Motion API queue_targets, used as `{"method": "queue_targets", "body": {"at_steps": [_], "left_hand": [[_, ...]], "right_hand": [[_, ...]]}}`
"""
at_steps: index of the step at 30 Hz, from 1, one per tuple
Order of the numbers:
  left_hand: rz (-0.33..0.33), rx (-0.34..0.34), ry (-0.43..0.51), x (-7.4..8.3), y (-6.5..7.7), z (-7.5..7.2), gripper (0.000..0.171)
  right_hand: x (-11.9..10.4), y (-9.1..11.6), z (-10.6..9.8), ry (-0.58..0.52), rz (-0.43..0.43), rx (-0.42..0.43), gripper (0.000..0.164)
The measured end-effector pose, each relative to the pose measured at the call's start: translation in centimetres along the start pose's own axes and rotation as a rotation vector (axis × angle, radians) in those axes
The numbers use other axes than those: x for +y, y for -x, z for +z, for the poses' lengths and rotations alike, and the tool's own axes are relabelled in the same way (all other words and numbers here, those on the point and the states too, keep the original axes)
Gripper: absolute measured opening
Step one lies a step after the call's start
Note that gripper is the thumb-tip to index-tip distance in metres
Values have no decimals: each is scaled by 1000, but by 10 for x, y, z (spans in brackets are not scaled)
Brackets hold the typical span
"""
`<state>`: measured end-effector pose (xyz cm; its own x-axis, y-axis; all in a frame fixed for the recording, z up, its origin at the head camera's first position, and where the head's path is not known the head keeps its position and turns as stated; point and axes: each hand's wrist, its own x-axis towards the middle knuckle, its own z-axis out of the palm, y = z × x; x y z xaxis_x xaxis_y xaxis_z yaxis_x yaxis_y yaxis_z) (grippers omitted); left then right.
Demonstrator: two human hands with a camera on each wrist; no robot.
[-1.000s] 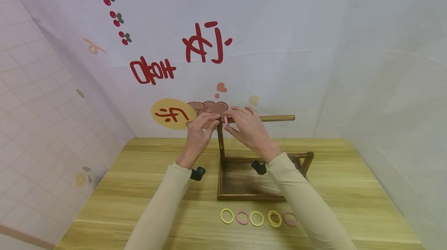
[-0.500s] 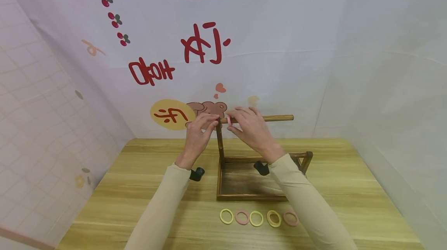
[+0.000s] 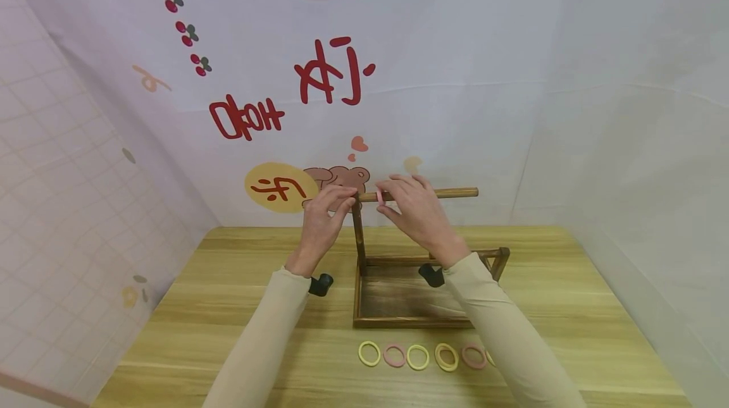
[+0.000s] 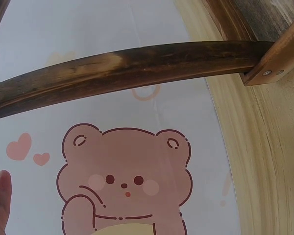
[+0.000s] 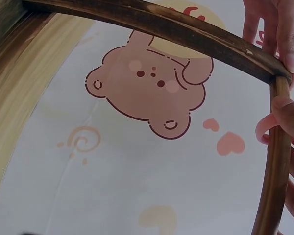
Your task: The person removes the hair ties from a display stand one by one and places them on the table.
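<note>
A brown wooden stand has an upright post (image 3: 359,240) with a horizontal rod (image 3: 458,193) running right from its top. My left hand (image 3: 324,223) holds the post's top end between thumb and fingertips; in the right wrist view, fingers of that left hand (image 5: 284,36) meet the corner of post and rod. A pink ring (image 3: 380,198) encircles the rod a short way right of the post. My right hand (image 3: 420,215) pinches this ring, its thumb (image 5: 290,115) beside the rod in the right wrist view. The hand hides part of the rod.
The stand's tray-like base (image 3: 398,320) rests on the wood-grain table (image 3: 256,307), its right side partly behind my right sleeve (image 3: 501,319). In front lie several yellow and pink rings in a row, including a yellow ring (image 3: 360,355). A printed cloth (image 3: 455,47) hangs behind.
My right hand has slid the pink ring rightward along the rod, away from the post. My left hand has stayed at the post top. Another yellow ring edge now shows beside the right sleeve.
</note>
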<state>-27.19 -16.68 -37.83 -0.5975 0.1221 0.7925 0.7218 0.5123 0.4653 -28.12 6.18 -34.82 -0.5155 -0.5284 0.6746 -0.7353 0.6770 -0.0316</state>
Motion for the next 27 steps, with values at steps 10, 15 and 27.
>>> {"method": "queue_targets", "body": {"at_steps": [10,15,27], "left_hand": [[-3,-2,10,0,0,0,21],[-4,-3,5,1,0,0,22],[-10,-6,16,2,0,0,22]], "right_hand": [[4,4,-4,11,10,15,48],[6,6,-6,12,14,15,47],[11,11,-10,11,32,24,49]]}}
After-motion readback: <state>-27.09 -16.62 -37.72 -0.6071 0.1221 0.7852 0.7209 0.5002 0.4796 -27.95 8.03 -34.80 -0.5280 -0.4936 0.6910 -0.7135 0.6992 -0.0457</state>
